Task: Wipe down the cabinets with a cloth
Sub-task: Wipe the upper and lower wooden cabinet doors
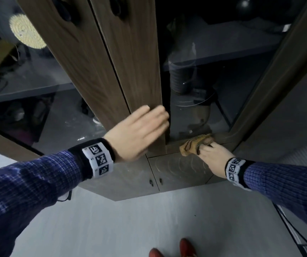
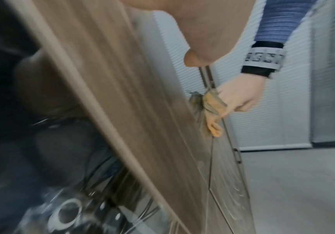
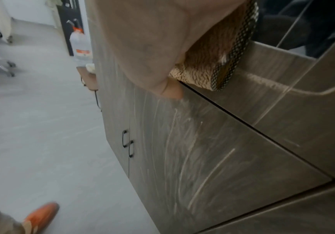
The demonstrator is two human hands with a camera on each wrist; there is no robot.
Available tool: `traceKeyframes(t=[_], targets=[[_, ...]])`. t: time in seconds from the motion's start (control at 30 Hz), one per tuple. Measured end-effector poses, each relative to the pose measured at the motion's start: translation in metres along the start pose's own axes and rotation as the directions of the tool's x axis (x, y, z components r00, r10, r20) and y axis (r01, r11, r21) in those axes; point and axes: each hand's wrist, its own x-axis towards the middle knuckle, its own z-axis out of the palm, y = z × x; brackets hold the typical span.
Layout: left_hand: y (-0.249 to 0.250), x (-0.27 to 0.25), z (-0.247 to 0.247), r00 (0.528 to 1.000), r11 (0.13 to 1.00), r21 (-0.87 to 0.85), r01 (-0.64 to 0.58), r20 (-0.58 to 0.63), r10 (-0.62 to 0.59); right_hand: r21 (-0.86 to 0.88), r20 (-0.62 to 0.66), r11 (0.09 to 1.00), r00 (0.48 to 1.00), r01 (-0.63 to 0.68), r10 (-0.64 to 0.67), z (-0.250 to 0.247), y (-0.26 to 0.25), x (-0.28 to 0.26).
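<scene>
Fingers of the right hand [image 1: 213, 153] are pinching the soft, limp tan cloth [image 1: 197, 143] against the glass door's lower frame [image 1: 225, 136]; bunching it gives firmer purchase. Left hand [image 1: 139, 130] is lying flat, fingers straight, on the wooden door [image 1: 130, 62].

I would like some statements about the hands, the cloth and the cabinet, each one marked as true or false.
1. The right hand holds the cloth. True.
2. The left hand also grips the cloth. False: it lies with straight fingers against the wooden door frame and holds nothing.
3. The cloth is pressed at the bottom edge of the glass door. True.
4. The lower cabinet door is spotless. False: pale curved streaks show on it.
5. The lower cabinet doors stand open. False: they are closed.
</scene>
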Motion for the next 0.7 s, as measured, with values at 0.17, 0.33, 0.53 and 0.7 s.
traceKeyframes(t=[0.17,0.33,0.53,0.7], targets=[[0.015,0.045,-0.010,0.990,0.995,-0.031,-0.091,0.103,0.094,0.275,-0.157,0.941,0.957,-0.195,0.244,-0.004,-0.028,0.005],[0.010,0.078,-0.011,0.983,0.994,-0.003,-0.105,0.153,0.104,0.641,-0.177,0.664,0.768,-0.385,0.616,-0.005,-0.038,0.020],[0.010,0.082,0.000,0.981,0.990,0.062,-0.123,0.156,0.112,0.791,-0.034,0.389,0.601,-0.473,0.799,-0.014,-0.040,0.041],[0.011,0.082,0.002,0.981,0.991,0.064,-0.116,0.160,0.105,0.876,-0.005,0.239,0.487,-0.419,0.873,-0.015,-0.045,0.046]])
